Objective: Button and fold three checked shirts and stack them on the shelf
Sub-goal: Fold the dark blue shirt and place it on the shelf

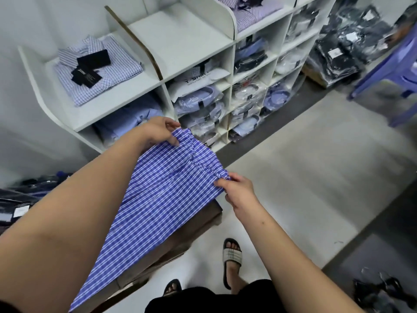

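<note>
A blue and white checked shirt (pixel 162 195) lies stretched over a brown cardboard box (pixel 194 227) in front of me. My left hand (pixel 158 132) pinches the shirt's far top edge. My right hand (pixel 239 190) pinches its right edge near a gathered seam. On the white shelf's top left section (pixel 108 109) rests a folded light checked shirt (pixel 99 68) with black tags on it. The neighbouring top section (pixel 180 41) holds nothing.
The shelf's lower cubbies hold several bagged shirts (pixel 198 105). Dark bagged garments pile at the back right (pixel 347 46) and on the left (pixel 20 199). A purple plastic stool (pixel 392 73) stands on the right. My sandalled feet (pixel 232 256) are on the pale floor.
</note>
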